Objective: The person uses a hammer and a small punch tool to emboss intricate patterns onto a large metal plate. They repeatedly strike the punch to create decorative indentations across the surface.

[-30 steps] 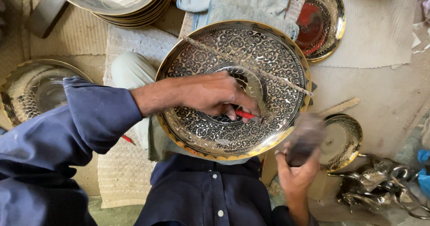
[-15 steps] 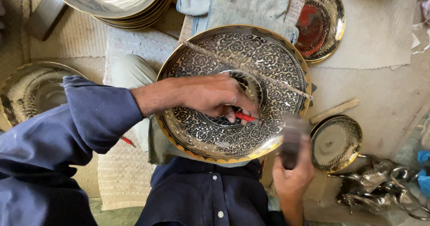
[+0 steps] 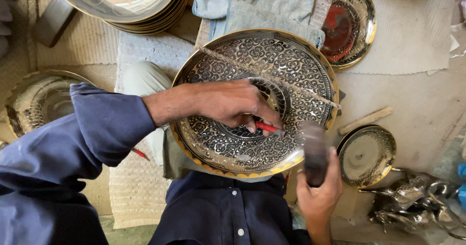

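A large round brass tray with dense engraved floral patterns and a gold rim rests tilted on my lap. My left hand lies across its middle and grips a thin red-handled chisel, tip on the engraved surface. My right hand is at the tray's lower right edge, closed around a dark mallet that is motion-blurred, its head just right of the chisel. A thin stick lies diagonally over the tray.
A stack of plain metal plates sits top left. An engraved dish lies at left, a small bowl at right, a red-centred dish top right. Grey cloth, a wooden stick and metal scraps are nearby.
My right hand has swung the mallet leftward and upward toward the chisel. My left hand and the chisel have stayed in place on the tray.
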